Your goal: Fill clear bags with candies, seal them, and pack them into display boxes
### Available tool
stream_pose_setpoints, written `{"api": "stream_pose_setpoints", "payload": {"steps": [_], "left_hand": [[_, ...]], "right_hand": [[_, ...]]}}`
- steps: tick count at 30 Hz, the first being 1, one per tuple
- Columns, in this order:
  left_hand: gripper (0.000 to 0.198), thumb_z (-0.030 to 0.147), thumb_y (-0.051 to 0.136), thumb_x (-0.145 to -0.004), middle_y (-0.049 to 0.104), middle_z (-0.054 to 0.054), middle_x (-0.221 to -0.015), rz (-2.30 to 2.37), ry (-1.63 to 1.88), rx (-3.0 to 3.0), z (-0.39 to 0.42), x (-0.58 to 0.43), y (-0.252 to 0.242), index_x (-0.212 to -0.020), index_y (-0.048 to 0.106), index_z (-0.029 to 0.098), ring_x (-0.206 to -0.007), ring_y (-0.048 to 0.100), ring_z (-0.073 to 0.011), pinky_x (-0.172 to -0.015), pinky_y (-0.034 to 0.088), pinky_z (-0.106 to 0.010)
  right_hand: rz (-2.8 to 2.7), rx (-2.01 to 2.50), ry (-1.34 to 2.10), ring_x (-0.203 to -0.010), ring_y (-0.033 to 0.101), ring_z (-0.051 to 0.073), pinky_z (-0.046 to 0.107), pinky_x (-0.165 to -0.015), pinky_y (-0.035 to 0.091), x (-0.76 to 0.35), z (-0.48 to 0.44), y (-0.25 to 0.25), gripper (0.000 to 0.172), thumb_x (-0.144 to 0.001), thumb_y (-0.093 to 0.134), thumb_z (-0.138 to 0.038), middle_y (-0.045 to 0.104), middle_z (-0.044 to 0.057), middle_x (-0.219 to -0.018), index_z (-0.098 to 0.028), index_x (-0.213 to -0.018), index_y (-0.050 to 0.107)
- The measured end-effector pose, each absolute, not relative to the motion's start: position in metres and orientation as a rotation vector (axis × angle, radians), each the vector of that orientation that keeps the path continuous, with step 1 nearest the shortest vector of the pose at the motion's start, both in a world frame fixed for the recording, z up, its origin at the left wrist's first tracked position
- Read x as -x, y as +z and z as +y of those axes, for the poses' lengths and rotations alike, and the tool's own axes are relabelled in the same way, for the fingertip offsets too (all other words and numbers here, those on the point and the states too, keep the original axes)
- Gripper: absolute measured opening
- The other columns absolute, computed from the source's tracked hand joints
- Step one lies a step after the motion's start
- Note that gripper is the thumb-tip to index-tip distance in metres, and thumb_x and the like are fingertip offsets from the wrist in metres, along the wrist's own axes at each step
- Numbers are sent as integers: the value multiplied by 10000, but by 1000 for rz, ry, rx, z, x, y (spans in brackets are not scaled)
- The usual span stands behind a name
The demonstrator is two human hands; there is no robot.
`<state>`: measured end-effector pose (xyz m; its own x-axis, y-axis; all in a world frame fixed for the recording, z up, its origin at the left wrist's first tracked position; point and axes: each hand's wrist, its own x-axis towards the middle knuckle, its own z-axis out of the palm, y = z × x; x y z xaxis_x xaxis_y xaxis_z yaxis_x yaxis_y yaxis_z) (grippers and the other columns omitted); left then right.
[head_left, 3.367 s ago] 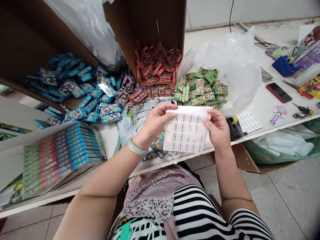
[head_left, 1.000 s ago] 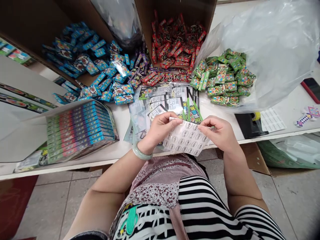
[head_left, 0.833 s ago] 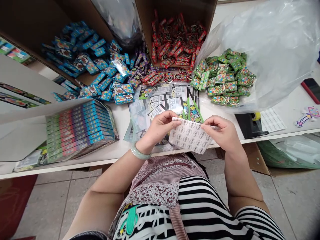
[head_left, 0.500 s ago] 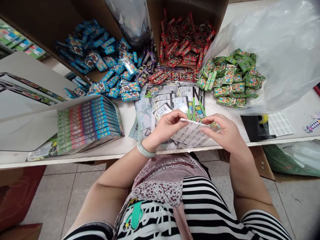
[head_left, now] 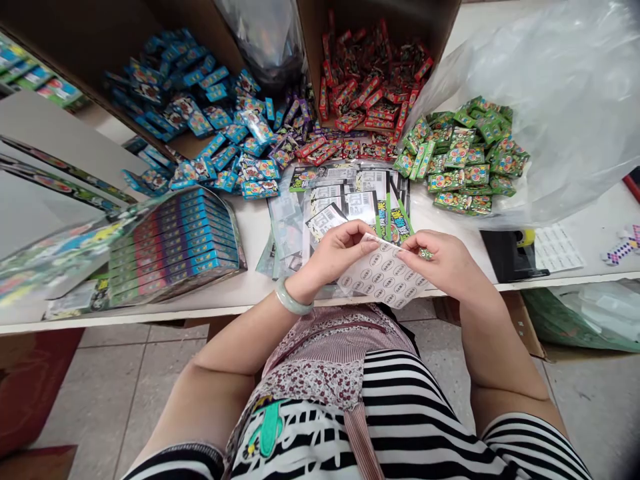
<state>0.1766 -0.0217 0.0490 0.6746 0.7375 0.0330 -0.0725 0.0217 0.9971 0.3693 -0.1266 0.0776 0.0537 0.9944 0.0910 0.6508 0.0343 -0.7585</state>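
Note:
A white sheet of oval printed stickers (head_left: pixel 383 277) hangs between my two hands at the table's front edge. My left hand (head_left: pixel 345 250) pinches its upper left corner between thumb and fingers. On the other side, my right hand (head_left: pixel 440 260) grips the sheet's upper right edge, fingers curled. Just beyond lie flat printed plastic bags (head_left: pixel 345 200) with barcode labels and green lettering, partly covered by the hands. To the left stands an open display box (head_left: pixel 175 247) with rows of small green, red, purple and blue boxes.
Cartons at the back hold blue packs (head_left: pixel 170 87) and red packs (head_left: pixel 370 87), with purple packs (head_left: pixel 295 120) between them. Green packs (head_left: pixel 465 160) spill from a clear plastic bag (head_left: pixel 560 120). Another sticker sheet (head_left: pixel 557 250) lies beside a black tape dispenser (head_left: pixel 510 257).
The sticker sheet has tilted, so more of its printed face shows and its lower corner hangs over the table edge. The display box's printed flap at left has swung down.

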Motion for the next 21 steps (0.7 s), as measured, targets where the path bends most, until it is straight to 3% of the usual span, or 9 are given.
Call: {"api": "stream_pose_setpoints", "payload": {"steps": [9,21], "left_hand": [[366,457,853,-694,611,11,-718,607,671,-1374,-23,-175,49,-753,640,165,-645,539,-96,-612,453,-222],[311,458,756,-791,578,21,-693,639,647,-1494,-25,-172,47,-769,645,168,-628,496,-95,-583,404,-227]], "right_hand": [[-1622,1693,603,-708,627,168,265,-599,436,-363,-126,80,47,-820,656,-204,712,3,-766,-228,-780,655],[-1579,1674,608,-734,648,174,269,-618,471,-366,-129,73,38,-834,670,-215,714,2,-789,-239,-811,653]]}}
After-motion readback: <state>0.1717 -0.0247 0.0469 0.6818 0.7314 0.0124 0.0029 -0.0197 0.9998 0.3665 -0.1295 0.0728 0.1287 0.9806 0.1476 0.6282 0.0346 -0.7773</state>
